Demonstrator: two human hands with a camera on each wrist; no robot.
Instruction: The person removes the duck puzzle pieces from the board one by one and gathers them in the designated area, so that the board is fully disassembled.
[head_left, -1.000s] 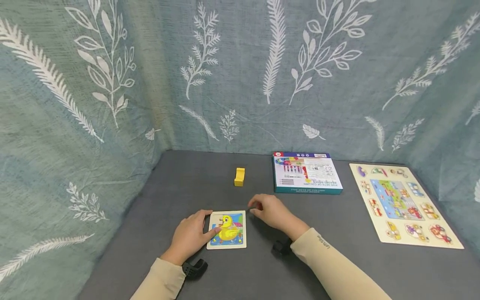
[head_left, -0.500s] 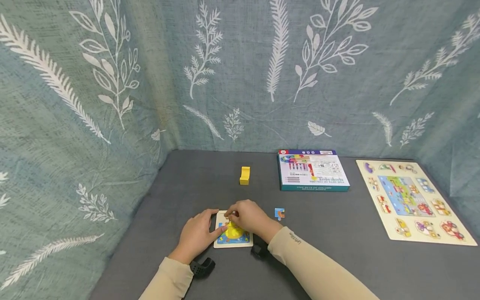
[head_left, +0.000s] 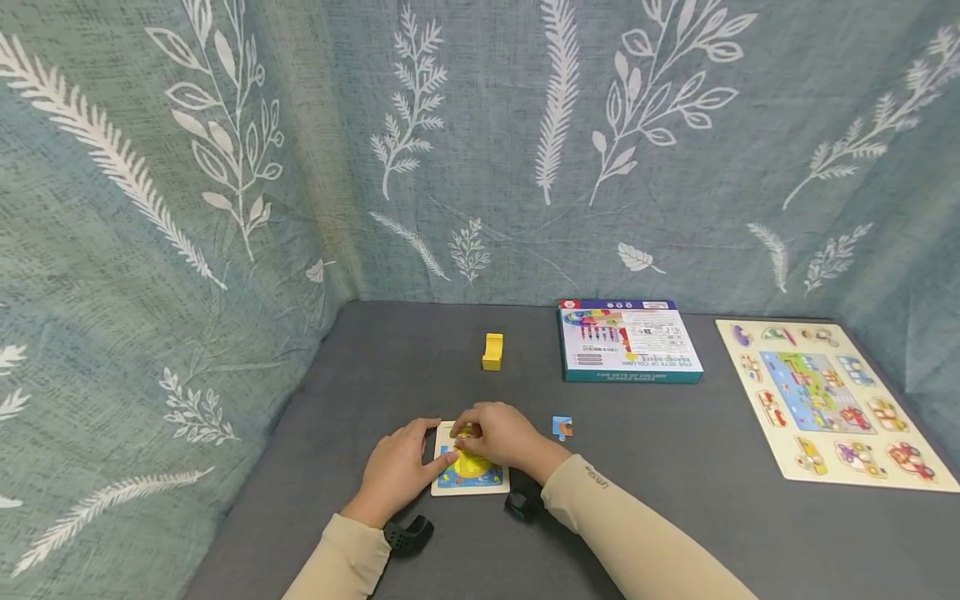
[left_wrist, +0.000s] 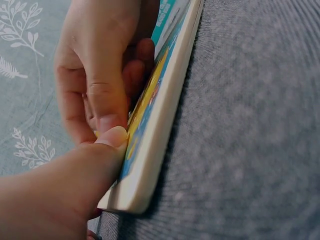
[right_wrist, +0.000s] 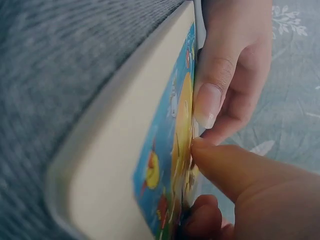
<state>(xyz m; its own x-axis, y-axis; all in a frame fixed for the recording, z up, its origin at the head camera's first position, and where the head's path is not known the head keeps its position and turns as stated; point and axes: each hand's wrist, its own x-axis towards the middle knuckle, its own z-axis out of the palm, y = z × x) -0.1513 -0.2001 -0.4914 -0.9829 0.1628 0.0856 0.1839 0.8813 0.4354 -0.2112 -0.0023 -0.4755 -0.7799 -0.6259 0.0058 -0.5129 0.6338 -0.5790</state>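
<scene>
Head view: on the dark grey desk (head_left: 405, 367), nearer the left edge than the right, a small duck puzzle (head_left: 480, 480) flat in its pale frame, partly covered by both hands. At its left rim, the left hand (head_left: 401, 467), thumb and forefinger spread, thumb lying across the picture. Above its upper half, the right hand (head_left: 501, 433), fingers bent down toward the thumb.

Right wrist view: right thumb and a fingertip apparently pinching a puzzle piece (right_wrist: 190, 179), mostly hidden. Left wrist view: left thumb pressed to the picture, tip just beside the right thumb, contact between them impossible to tell.

Just right of the right hand, a loose blue piece (head_left: 562, 427) on the desk. Between puzzle and back edge, a yellow block (head_left: 492, 352). Near the back edge, right of the block, a printed box (head_left: 630, 342). Toward the back right corner and along the right edge, a large picture board (head_left: 819, 392). Beyond the back and left edges, leaf-patterned cloth (head_left: 495, 150).
</scene>
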